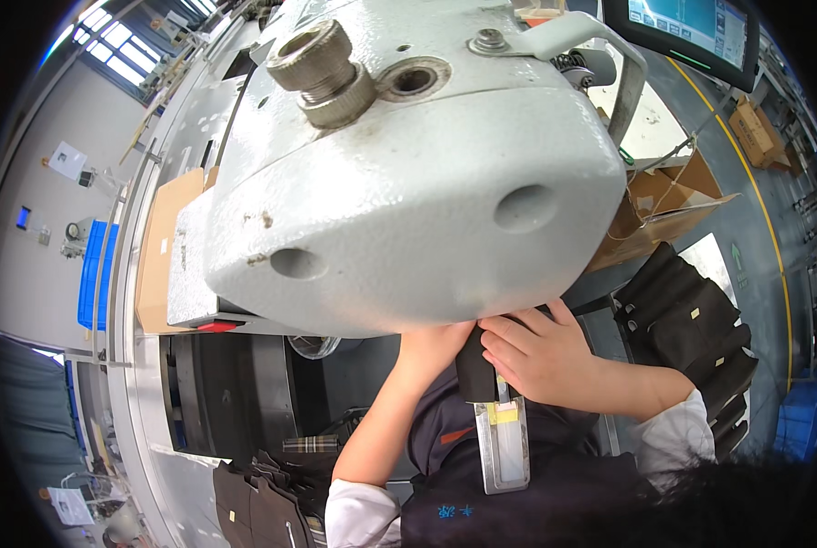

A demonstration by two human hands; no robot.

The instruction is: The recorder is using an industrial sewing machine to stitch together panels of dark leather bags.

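A large grey industrial sewing machine head (399, 210) fills the upper middle, a knurled knob (322, 78) on top. Under its lower edge, my left hand (431, 347) is beside a dark piece of material (474, 379), with its fingertips hidden by the machine. My right hand (536, 356) grips that dark piece from the right, fingers bent over it. A narrow metal fixture (504, 457) with a yellow label sticks out below the piece toward my body.
A screen (683, 27) is at top right. Open cardboard box (655, 210), stacked dark pieces (683, 338) and blue bin (801, 420) are on the right. Dark pieces (253, 498) lie at lower left. A blue crate (98, 274) and cardboard sheet (166, 228) are beside the left rail.
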